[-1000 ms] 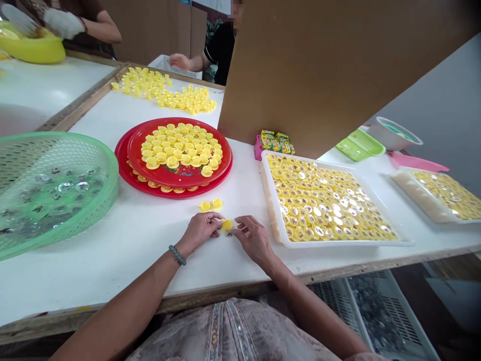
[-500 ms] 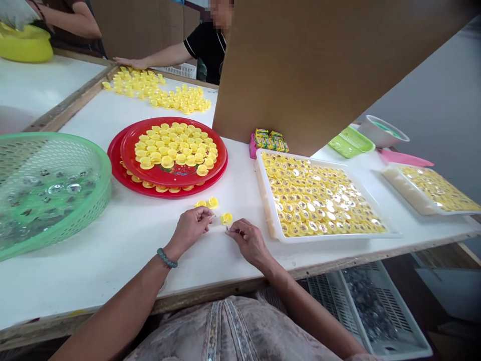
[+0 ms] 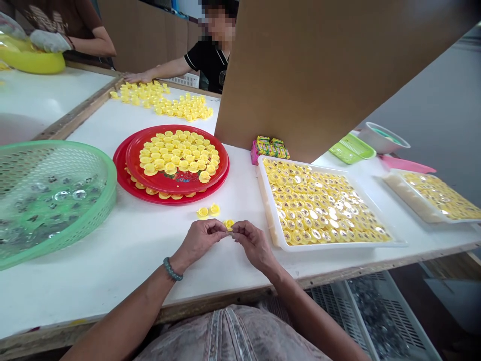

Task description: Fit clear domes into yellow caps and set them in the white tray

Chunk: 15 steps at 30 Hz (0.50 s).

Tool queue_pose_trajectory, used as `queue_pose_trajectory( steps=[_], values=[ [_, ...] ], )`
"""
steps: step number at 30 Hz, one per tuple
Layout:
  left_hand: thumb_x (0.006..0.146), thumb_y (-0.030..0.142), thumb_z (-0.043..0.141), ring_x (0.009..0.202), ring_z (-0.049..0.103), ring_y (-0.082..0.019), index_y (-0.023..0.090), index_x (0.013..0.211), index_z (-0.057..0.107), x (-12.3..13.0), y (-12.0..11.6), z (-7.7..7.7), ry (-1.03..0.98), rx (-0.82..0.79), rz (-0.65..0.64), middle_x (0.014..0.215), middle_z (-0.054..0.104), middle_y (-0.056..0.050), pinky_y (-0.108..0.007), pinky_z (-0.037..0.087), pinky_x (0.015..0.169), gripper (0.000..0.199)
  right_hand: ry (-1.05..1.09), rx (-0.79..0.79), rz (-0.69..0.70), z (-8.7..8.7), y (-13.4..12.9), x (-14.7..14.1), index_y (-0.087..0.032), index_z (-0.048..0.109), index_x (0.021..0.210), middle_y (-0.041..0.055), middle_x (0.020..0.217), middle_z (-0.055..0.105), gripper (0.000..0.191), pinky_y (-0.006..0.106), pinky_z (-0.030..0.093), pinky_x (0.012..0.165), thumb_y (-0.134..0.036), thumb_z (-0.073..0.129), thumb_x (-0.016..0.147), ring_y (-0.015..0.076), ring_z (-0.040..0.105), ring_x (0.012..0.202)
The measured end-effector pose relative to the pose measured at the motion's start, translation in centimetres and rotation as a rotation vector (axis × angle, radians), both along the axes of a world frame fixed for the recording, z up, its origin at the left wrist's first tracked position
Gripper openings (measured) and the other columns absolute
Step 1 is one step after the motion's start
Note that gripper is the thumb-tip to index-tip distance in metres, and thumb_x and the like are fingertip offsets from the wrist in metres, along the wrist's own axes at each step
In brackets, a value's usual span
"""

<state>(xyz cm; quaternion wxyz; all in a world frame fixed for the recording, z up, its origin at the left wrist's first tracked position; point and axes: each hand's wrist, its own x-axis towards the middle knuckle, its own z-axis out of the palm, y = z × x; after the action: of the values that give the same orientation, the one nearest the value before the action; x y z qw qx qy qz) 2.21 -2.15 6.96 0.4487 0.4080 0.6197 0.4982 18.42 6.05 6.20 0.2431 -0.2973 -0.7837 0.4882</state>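
My left hand (image 3: 203, 240) and my right hand (image 3: 253, 245) meet at their fingertips over the white table, each in a pinch. Whatever lies between the fingers is too small and covered to name. Directly behind the fingertips is a small yellow cup-shaped piece (image 3: 229, 223), partly hidden by them; I cannot tell whether they touch it. Two more such pieces, a left one (image 3: 203, 212) and a right one (image 3: 215, 208), sit just beyond my left hand. To the right stands a white tray (image 3: 268, 210) filled with rows of yellow pieces bearing shiny clear tops.
Red plates (image 3: 128, 168) carry many yellow pieces. A green basket (image 3: 107, 193) at left contains clear round parts. Small yellow-green packets (image 3: 271, 148) stand by a cardboard partition (image 3: 300, 75). Across the table, a co-worker's hand (image 3: 139, 76) rests beside scattered yellow pieces.
My hands have come together from either side, their fingertips now meeting in front of the nearest yellow piece. The view has tipped slightly upward. At far left, a co-worker's gloved hands have shifted.
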Motion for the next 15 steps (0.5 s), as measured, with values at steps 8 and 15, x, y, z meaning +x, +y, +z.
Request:
queue_pose_trajectory(
  steps=[8,15],
  values=[
    [0.067,0.027,0.064,0.054,0.047,-0.01,0.014,0.067,0.063,0.8,0.7,-1.1,-0.147,-0.089,-0.006,0.06,0.058,0.001,-0.023,0.037,0.055,0.012,-0.13,0.585,0.082,0.3,0.0,0.7,-0.022,0.053,0.12,0.0092,0.103,0.059,0.037,0.034,0.05,0.079,-0.02,0.056,0.083,0.0202,0.058,0.093],
    [0.071,0.035,0.062,0.056,0.05,-0.01,0.016,0.076,0.064,1.0,1.3,-1.8,-0.095,-0.077,0.091,0.067,0.061,0.0,-0.023,0.04,0.056,0.02,-0.294,0.591,0.11,0.6,2.1,0.3,-0.02,0.064,0.102,0.0071,0.091,0.063,0.02,0.029,0.05,0.072,-0.024,0.058,0.083,0.0173,0.06,0.081]
  ],
)
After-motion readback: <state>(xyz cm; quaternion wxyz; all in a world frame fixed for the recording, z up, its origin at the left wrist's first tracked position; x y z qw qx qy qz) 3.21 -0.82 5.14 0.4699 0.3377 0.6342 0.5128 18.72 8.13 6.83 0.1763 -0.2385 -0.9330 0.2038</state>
